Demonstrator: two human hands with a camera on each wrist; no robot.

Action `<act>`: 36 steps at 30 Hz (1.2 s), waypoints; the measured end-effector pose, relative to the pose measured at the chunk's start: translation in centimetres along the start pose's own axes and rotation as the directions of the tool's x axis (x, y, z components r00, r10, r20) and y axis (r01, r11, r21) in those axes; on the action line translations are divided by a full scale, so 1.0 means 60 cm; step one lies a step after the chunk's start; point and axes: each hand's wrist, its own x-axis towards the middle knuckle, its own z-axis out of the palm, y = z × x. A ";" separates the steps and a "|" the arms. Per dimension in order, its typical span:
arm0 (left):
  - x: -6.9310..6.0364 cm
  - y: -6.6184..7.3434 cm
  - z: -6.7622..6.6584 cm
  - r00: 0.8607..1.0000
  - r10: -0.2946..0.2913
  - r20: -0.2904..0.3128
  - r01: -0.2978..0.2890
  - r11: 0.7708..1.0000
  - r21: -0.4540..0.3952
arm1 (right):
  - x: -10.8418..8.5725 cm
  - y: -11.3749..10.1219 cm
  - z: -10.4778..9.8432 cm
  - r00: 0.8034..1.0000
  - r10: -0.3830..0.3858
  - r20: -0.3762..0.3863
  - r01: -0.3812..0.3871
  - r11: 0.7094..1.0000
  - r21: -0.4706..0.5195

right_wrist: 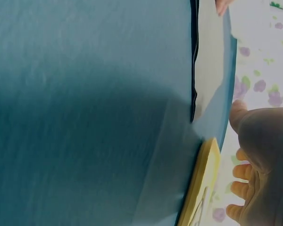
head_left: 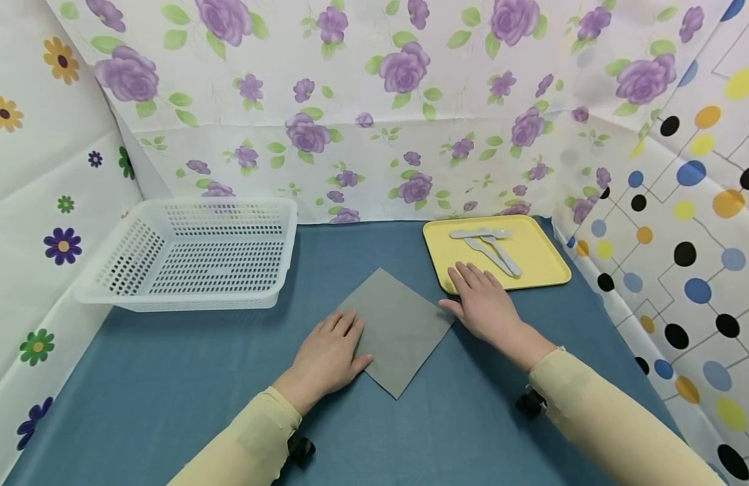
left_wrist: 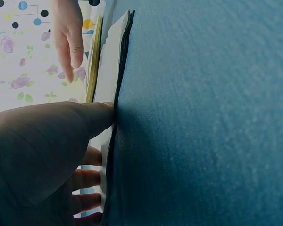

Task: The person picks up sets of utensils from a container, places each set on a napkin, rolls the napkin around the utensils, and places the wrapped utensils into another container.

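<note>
A grey folded napkin (head_left: 398,331) lies on the blue cloth, turned so that one corner points toward me. My left hand (head_left: 330,354) rests on its left edge with fingers extended; in the left wrist view the thumb (left_wrist: 101,115) touches the napkin's edge. Beyond the napkin's right corner is my right hand (head_left: 485,304), fingers loosely extended and holding nothing. It hovers by the near left corner of a yellow tray (head_left: 544,260). Pale plastic cutlery (head_left: 492,253) lies crossed on that tray. In the right wrist view the napkin (right_wrist: 210,61) shows layered edges, apart from the right hand.
A white perforated plastic basket (head_left: 222,270) stands at the back left. Blue cloth (head_left: 186,378) covers the table. Floral sheeting (head_left: 350,101) rises behind it, with dotted sheeting (head_left: 696,270) on the right and flowered sheeting (head_left: 52,202) on the left.
</note>
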 end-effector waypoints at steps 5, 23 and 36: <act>0.001 0.000 -0.001 1.000 -0.001 0.006 0.001 1.000 0.009 | 0.005 0.020 -0.003 1.000 0.018 -0.010 -0.018 1.000 -0.016; 0.000 0.000 -0.002 1.000 0.008 0.003 -0.009 1.000 0.015 | 0.022 0.087 0.003 0.997 0.072 -0.011 -0.073 0.993 -0.087; 0.000 -0.001 0.000 1.000 0.002 0.008 -0.003 1.000 0.022 | 0.027 0.123 0.000 0.988 0.151 0.038 -0.148 0.987 -0.059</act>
